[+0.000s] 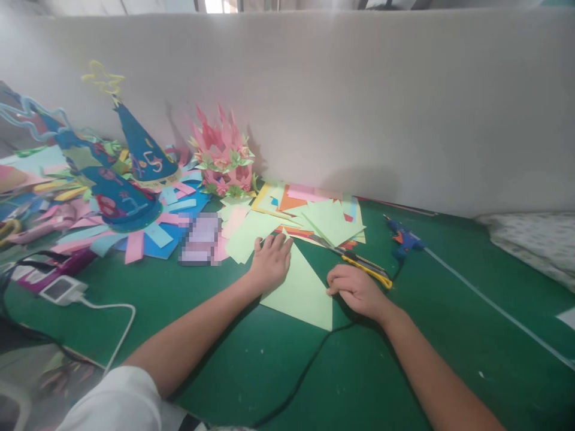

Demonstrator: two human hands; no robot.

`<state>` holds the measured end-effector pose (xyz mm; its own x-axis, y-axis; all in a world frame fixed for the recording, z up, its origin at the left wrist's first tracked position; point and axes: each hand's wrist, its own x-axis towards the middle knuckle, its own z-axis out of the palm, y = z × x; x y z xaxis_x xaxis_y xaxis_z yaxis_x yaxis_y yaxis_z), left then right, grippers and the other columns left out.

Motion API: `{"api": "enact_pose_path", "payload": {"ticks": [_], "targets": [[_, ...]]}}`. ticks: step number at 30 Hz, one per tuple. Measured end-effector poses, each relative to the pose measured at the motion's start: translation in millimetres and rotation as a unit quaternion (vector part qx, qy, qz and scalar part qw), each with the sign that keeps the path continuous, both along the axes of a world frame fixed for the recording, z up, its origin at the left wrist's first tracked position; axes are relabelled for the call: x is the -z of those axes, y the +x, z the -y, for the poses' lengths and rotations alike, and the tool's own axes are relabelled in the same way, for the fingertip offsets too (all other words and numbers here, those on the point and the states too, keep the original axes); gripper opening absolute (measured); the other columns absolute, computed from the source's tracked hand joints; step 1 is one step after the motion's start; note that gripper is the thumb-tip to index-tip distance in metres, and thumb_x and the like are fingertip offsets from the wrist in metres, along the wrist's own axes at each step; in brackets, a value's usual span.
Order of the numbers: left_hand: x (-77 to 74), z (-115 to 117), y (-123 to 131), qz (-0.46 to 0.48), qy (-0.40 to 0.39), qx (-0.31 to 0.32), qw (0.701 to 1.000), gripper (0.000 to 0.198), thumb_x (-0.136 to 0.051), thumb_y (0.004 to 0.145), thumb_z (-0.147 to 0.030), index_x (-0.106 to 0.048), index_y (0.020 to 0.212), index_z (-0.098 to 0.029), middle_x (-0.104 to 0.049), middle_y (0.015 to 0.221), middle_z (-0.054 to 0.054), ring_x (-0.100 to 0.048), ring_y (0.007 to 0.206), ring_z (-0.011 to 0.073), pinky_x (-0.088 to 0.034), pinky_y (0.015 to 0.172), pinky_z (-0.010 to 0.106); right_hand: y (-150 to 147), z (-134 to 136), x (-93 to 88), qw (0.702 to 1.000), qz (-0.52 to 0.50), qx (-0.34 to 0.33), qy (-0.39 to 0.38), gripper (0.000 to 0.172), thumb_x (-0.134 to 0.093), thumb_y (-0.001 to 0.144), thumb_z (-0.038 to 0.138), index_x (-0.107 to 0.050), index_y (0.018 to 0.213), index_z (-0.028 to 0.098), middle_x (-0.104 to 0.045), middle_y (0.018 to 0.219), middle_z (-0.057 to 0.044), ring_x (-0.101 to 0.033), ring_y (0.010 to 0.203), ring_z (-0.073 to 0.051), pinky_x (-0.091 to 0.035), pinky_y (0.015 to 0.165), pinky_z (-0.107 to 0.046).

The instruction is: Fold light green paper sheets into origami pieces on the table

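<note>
A light green sheet of paper [300, 294], roughly triangular, lies on the green table in front of me. My left hand [271, 263] rests on its upper left part, palm down with the fingers spread. At the paper's right edge, my right hand [357, 288] has its fingers curled, with thumb and forefinger closed on the edge. A yellow utility knife [368, 269] lies just beyond my right hand. More light green paper [251, 234] is spread past my left fingertips.
A blue glue gun [404, 239] lies to the right, and a black cord [309, 365] crosses the table near me. Blue cone hats [144, 146], a pink paper crown [222, 155], paper strips and a white charger [63, 290] crowd the left. A pale partition [404, 108] stands behind.
</note>
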<state>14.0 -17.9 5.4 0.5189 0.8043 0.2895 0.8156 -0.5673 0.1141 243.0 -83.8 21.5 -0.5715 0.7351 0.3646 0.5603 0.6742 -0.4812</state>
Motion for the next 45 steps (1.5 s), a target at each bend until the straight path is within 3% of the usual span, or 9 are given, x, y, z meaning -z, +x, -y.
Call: {"api": "enact_pose_path", "payload": {"ticks": [7, 13, 18, 24, 29, 33, 39, 42, 45], "targets": [[-1.2, -3.3, -2.5, 0.014, -0.029, 0.070, 0.997, 0.050, -0.037, 0.085, -0.017, -0.040, 0.135, -0.026, -0.041, 0.141, 0.006, -0.032, 0.125, 0.0288, -0.021, 0.100, 0.053, -1.4, 0.1, 0.5, 1.000, -0.005, 0.003, -0.030, 0.031, -0.039, 0.077, 0.005, -0.058, 0.058, 0.019, -0.057, 0.070, -0.003, -0.052, 0.069, -0.016, -0.043, 0.064, -0.030], [-9.5, -2.8, -2.4, 0.019, -0.028, 0.129, 0.991, 0.042, -0.038, 0.083, -0.011, -0.050, 0.121, -0.024, -0.051, 0.128, 0.006, -0.037, 0.121, 0.0271, -0.020, 0.101, 0.050, -1.4, -2.6, 1.8, 0.992, -0.063, 0.042, -0.097, 0.027, -0.039, 0.070, 0.006, -0.049, 0.049, 0.019, -0.056, 0.068, -0.003, -0.054, 0.066, -0.016, -0.044, 0.064, -0.030], [-11.1, -2.5, -1.5, 0.041, -0.012, 0.094, 0.995, 0.031, -0.042, 0.085, -0.015, -0.058, 0.110, -0.025, -0.054, 0.116, 0.008, -0.042, 0.111, 0.0266, -0.026, 0.095, 0.047, -2.6, -4.7, 6.0, 0.959, -0.145, 0.132, -0.203, 0.016, -0.045, 0.086, 0.026, -0.060, 0.086, 0.019, -0.063, 0.079, -0.003, -0.060, 0.072, -0.017, -0.050, 0.066, -0.030], [-16.6, -9.3, -5.3, 0.230, -0.030, 0.076, 0.970, 0.024, -0.041, 0.091, -0.020, -0.064, 0.098, -0.023, -0.059, 0.104, 0.007, -0.050, 0.101, 0.0214, -0.038, 0.089, 0.039, -6.2, -0.9, -3.0, 0.940, -0.197, 0.058, -0.272, 0.053, -0.051, 0.082, 0.060, -0.054, 0.117, 0.021, -0.062, 0.112, -0.011, -0.060, 0.099, -0.026, -0.050, 0.083, -0.038], [-21.7, -11.4, -7.5, 0.502, -0.100, 0.086, 0.855, 0.021, -0.045, 0.089, -0.024, -0.064, 0.096, -0.019, -0.060, 0.106, 0.009, -0.056, 0.104, 0.0196, -0.044, 0.093, 0.037, -13.5, 2.6, -4.3, 0.976, -0.158, 0.050, -0.140, 0.102, -0.060, 0.064, 0.071, -0.015, 0.144, 0.026, -0.022, 0.150, -0.014, -0.032, 0.132, -0.032, -0.033, 0.104, -0.048], [-20.2, -13.3, -10.8, 0.571, -0.225, 0.100, 0.783, 0.025, -0.056, 0.084, -0.033, -0.066, 0.102, -0.018, -0.058, 0.120, 0.011, -0.054, 0.112, 0.0237, -0.045, 0.095, 0.039, -23.4, 3.0, 0.9, 0.995, -0.024, 0.090, 0.034, 0.083, -0.064, 0.080, 0.039, -0.012, 0.145, 0.034, -0.013, 0.153, -0.008, -0.017, 0.138, -0.029, -0.019, 0.109, -0.055], [-21.6, -24.5, -23.0, 0.497, -0.305, 0.165, 0.795, 0.023, -0.050, 0.086, -0.025, -0.070, 0.092, -0.018, -0.063, 0.116, 0.009, -0.052, 0.117, 0.0226, -0.036, 0.105, 0.043, -20.3, -1.4, 2.1, 0.983, -0.003, 0.124, 0.135, 0.039, -0.047, 0.088, 0.018, -0.056, 0.122, 0.034, -0.028, 0.148, -0.003, -0.034, 0.129, -0.028, -0.030, 0.103, -0.051], [-22.2, -29.6, -30.3, 0.450, -0.336, 0.207, 0.801, 0.025, -0.047, 0.087, -0.021, -0.069, 0.096, -0.017, -0.062, 0.118, 0.009, -0.053, 0.116, 0.0227, -0.041, 0.100, 0.042, -14.6, -4.0, 4.2, 0.992, -0.001, 0.066, 0.107, 0.036, -0.050, 0.086, 0.017, -0.061, 0.117, 0.029, -0.050, 0.133, -0.006, -0.044, 0.120, -0.025, -0.038, 0.097, -0.046], [-16.8, -32.5, -34.6, 0.376, -0.282, 0.239, 0.850, 0.023, -0.052, 0.084, -0.020, -0.067, 0.101, -0.016, -0.061, 0.119, 0.011, -0.053, 0.116, 0.0230, -0.042, 0.098, 0.041, -12.5, -5.8, 7.5, 0.998, 0.011, 0.008, 0.065, 0.042, -0.049, 0.079, 0.009, -0.062, 0.115, 0.026, -0.060, 0.120, -0.006, -0.049, 0.113, -0.023, -0.041, 0.094, -0.044]]}}
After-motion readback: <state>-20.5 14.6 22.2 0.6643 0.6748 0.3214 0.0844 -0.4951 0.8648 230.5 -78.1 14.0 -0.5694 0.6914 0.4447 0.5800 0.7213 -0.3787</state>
